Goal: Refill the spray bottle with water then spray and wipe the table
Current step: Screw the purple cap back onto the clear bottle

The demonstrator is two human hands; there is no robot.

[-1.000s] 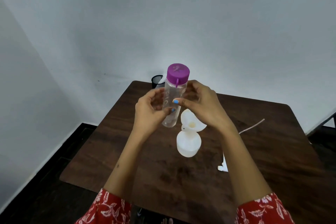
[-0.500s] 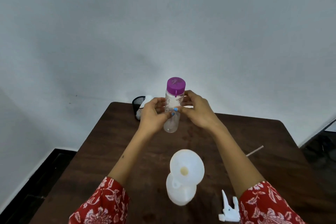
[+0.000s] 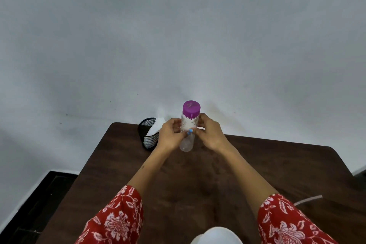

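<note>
A clear water bottle [image 3: 187, 140] with a purple cap [image 3: 191, 108] stands upright near the far edge of the dark wooden table [image 3: 277, 164]. My left hand [image 3: 170, 134] and my right hand [image 3: 210, 132] both hold its body, fingers curled round it from either side. At the bottom edge of the view the rim of a white funnel [image 3: 216, 235] shows; the spray bottle under it is out of sight. The thin dip tube [image 3: 308, 199] of the spray head lies at the right by my sleeve.
A black mesh cup [image 3: 148, 138] with a white cloth [image 3: 156, 127] in it stands at the table's far left corner, close to my left hand. A grey wall rises right behind the table. Dark floor lies to the left.
The bottle and both hands have moved away from me toward the far edge of the table. The view has tilted up, so the funnel has slid to the bottom edge.
</note>
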